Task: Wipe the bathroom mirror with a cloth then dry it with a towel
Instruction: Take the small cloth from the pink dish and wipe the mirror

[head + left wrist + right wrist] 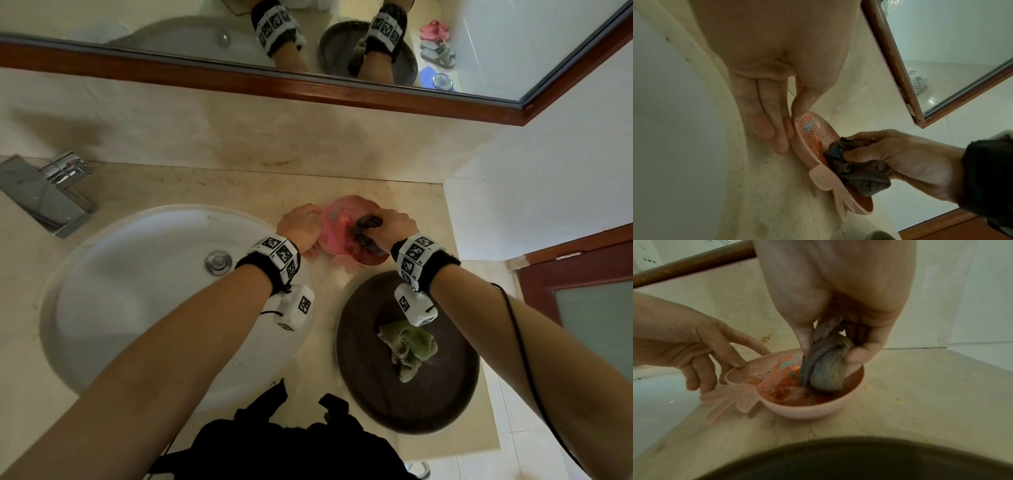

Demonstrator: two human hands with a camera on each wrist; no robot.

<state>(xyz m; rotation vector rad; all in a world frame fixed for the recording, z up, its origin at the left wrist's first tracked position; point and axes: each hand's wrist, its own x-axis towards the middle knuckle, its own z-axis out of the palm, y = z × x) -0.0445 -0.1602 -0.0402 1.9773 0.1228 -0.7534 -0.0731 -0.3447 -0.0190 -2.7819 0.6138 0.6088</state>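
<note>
The mirror [479, 41], framed in brown wood, hangs on the wall above the counter. Below it a pink bowl [337, 219] stands on the counter, with orange and blue residue inside. My right hand [390, 226] grips a bunched dark grey cloth [828, 374] and holds its end down inside the bowl. My left hand [299, 226] pinches the bowl's left rim, thumb inside and fingers outside [781, 139]. A crumpled green towel [409, 346] lies on a dark round tray [376, 394] in front of the bowl, under my right wrist.
A white sink [137, 291] with a metal drain [218, 262] fills the counter's left side, and a chrome tap [48, 192] sits behind it. A white wall and a brown door [582, 291] close off the right.
</note>
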